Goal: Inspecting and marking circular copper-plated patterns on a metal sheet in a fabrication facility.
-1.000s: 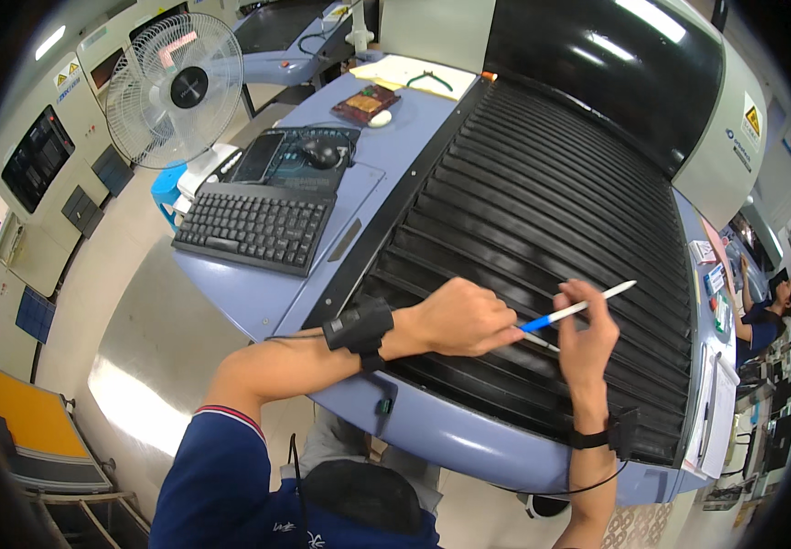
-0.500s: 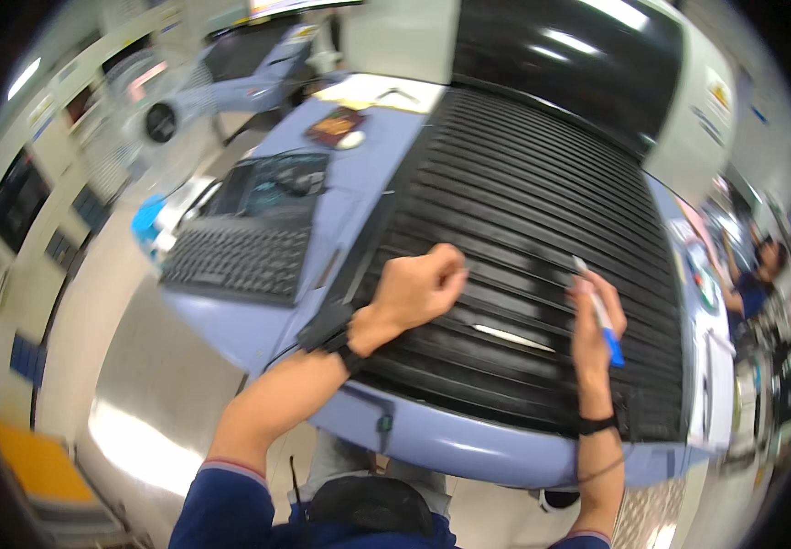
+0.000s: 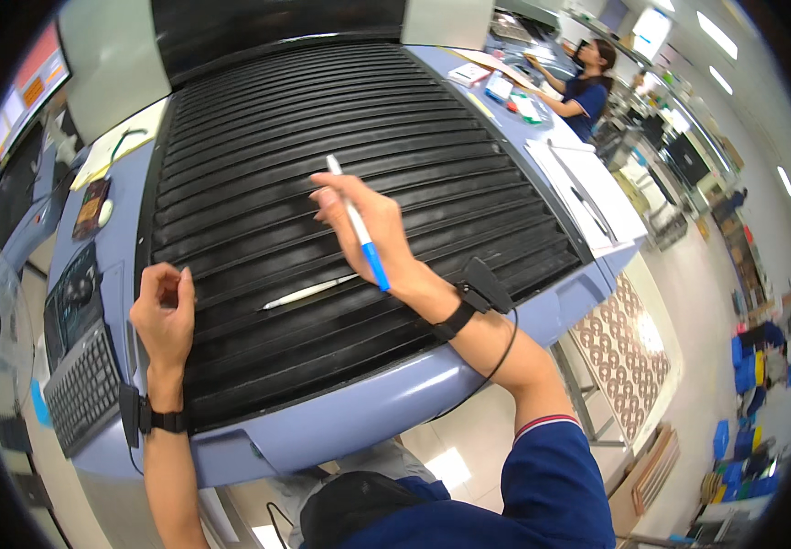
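Observation:
My right hand [image 3: 372, 224] is closed around a white marker pen [image 3: 355, 212] with a blue end, held slanting above the black slatted bed [image 3: 258, 137] of a machine. The white end points away from me; the blue end lies toward my wrist. My left hand [image 3: 163, 316] is at the bed's left edge, its fingers curled in a loose fist with nothing visible in them. Between the hands, a slim white pen-like stick [image 3: 308, 292] with a dark, thin tip lies on the slats, its right end partly hidden by my right hand. Black straps circle both wrists.
To the left are a keyboard [image 3: 84, 392], a brown packet [image 3: 91, 207] and yellow paper [image 3: 123, 142]. White sheets with a dark pen [image 3: 594, 212] lie on the right ledge. A co-worker [image 3: 587, 87] stands at the far right. A patterned board [image 3: 624, 348] sits below the right edge.
My view has swung right. Relative to the bed, my right hand with the marker pen has moved left and farther in, while my left hand has drawn back to the left edge.

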Demonstrator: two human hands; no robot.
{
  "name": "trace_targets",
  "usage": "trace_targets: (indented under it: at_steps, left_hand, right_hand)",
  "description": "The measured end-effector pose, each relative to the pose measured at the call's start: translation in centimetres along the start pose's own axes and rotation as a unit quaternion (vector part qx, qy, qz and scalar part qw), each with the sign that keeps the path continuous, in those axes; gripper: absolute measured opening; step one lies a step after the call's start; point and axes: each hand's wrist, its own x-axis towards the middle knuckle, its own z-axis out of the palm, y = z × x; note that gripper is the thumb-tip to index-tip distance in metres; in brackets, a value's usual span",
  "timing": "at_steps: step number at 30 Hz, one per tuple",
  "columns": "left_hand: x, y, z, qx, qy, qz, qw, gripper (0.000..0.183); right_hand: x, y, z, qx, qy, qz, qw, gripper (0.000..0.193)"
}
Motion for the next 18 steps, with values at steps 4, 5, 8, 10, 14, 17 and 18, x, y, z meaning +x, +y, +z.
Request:
trace_targets:
  at_steps: [4,5,8,10,14,17,18]
  left_hand:
    - [0.0,0.3,-0.1,0.075,0.021,0.051,0.996,0.011]
    - [-0.2,0.9,-0.6,0.068,0.01,0.044,0.997,0.011]
    - [-0.5,3.1,0.8,0.003,-0.017,0.109,0.994,0.007]
    - [-1.4,5.9,1.5,-0.07,-0.032,0.113,0.991,0.006]
    - [-5.3,14.1,-0.1,-0.173,-0.155,0.215,0.949,0.01]
    - [-7.7,20.6,-1.6,-0.244,-0.206,0.27,0.908,0.013]
    - [-8.7,21.3,-1.2,-0.27,-0.233,0.282,0.891,0.013]
  right_hand:
    - [-0.3,0.4,0.9,0.048,0.0,0.043,0.998,0.03]
    - [-0.4,-0.4,1.4,0.057,-0.017,0.05,0.997,0.03]
    - [-1.2,-1.6,0.7,0.033,-0.045,0.067,0.996,0.03]
    - [-1.6,-1.8,0.8,0.008,-0.086,0.056,0.995,0.028]
    - [-2.8,-4.7,2.8,0.047,-0.209,-0.001,0.977,0.032]
    - [-5.2,-9.4,5.5,0.151,-0.311,-0.008,0.938,0.03]
    - [-6.4,-10.5,6.3,0.202,-0.35,0.009,0.915,0.027]
